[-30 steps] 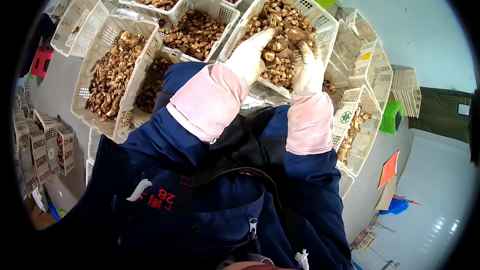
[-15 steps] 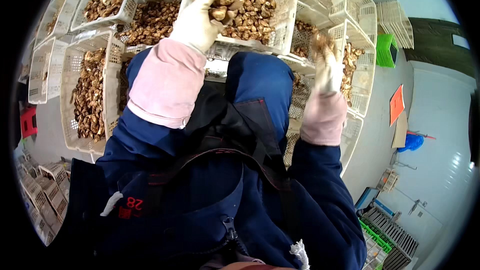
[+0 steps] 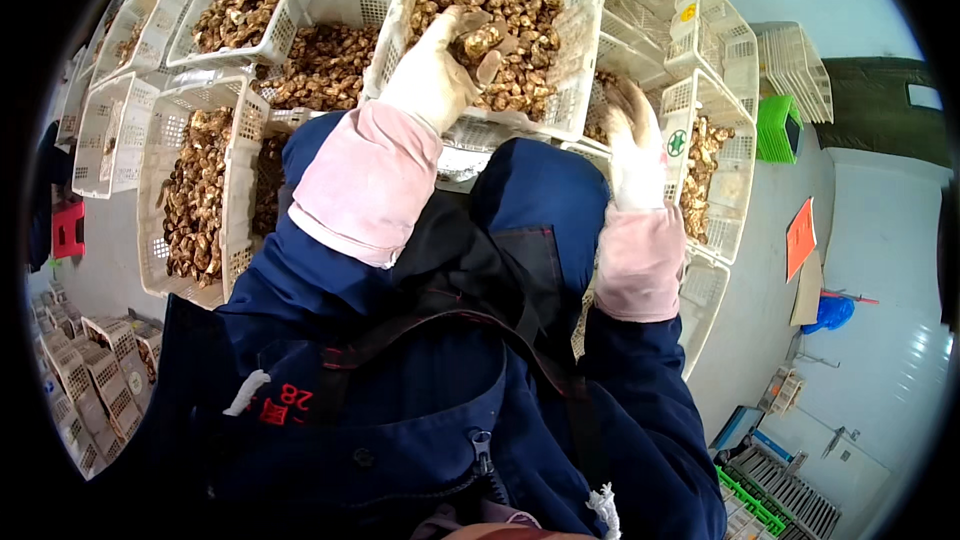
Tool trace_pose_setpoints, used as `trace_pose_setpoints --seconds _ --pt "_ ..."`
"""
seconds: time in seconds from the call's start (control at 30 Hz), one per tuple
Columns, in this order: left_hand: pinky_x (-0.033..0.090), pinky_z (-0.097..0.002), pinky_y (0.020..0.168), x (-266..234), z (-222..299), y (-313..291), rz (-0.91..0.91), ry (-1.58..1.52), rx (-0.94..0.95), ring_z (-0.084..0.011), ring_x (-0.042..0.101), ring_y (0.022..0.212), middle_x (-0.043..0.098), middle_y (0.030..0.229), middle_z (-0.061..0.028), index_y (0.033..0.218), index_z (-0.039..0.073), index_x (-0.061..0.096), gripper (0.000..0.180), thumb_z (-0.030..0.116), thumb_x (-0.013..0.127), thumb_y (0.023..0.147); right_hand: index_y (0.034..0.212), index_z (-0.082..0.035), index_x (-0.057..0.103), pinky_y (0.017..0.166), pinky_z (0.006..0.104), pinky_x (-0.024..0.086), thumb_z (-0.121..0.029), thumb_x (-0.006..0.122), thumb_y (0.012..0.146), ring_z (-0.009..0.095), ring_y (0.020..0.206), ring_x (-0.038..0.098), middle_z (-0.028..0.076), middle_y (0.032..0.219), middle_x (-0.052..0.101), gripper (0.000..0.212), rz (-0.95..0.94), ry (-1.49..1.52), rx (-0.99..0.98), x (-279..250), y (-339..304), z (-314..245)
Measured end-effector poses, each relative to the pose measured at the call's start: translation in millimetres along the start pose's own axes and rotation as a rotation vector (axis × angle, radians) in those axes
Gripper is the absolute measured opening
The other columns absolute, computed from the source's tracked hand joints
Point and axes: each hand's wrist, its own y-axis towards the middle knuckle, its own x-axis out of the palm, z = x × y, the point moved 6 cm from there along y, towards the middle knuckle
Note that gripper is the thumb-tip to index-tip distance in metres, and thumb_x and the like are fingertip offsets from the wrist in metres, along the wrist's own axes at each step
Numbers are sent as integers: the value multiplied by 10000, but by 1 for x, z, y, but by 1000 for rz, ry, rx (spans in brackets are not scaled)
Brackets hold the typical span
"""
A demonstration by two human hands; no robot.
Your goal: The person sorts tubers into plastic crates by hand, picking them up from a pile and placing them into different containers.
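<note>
My left hand (image 3: pixel 440 70), in a white glove with stained fingertips, is curled round a knobbly brown-and-cream mushroom (image 3: pixel 482 41). It hovers over a white plastic crate (image 3: pixel 577 50) filled with similar mushrooms (image 3: pixel 525 0). My right hand (image 3: pixel 634 145), gloved the same way, has its fingers stretched out and a little apart. Nothing shows in it. It is over a lower crate to the right that holds more mushrooms, and its fingers partly hide that crate's contents. Both wrists have pink cuffs.
Mushroom-filled crates surround me: a long one (image 3: pixel 152 240) at the left, another (image 3: pixel 738 180) at the right, several at the far left. Stacked white crates (image 3: pixel 795 65) and green ones (image 3: pixel 777 130) stand right. My knees are close under the main crate. A red stool (image 3: pixel 68 230) stands far left.
My left hand's fingers have closed round one mushroom. The right hand, blurred with something brown at its fingertips before, now shows stretched fingers without it. The whole view has shifted slightly.
</note>
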Motion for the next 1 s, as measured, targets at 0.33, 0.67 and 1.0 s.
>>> trace_pose_setpoints --seconds 0.33,0.67,1.0 --pt "465 -214 581 -49 66 4 -93 -194 158 -135 570 795 626 962 -42 1249 11 572 350 232 534 980 1245 -151 623 922 342 491 -289 551 905 274 1051 643 137 1147 666 373 -404 -1003 91 71 88 60" --pt "454 -222 583 -48 67 -7 -54 -108 167 -139 568 775 625 991 -35 1236 21 597 345 246 527 983 1354 -240 539 1054 404 408 -424 456 907 324 1242 527 152 1346 552 490 -862 -1482 432 106 122 169" --pt "455 -239 634 -48 70 -5 -44 -160 114 -155 584 785 617 946 -69 1261 4 573 382 271 502 996 1316 -124 562 1077 444 373 -537 565 877 320 1289 491 153 1387 521 603 -797 -1523 664 141 140 192"
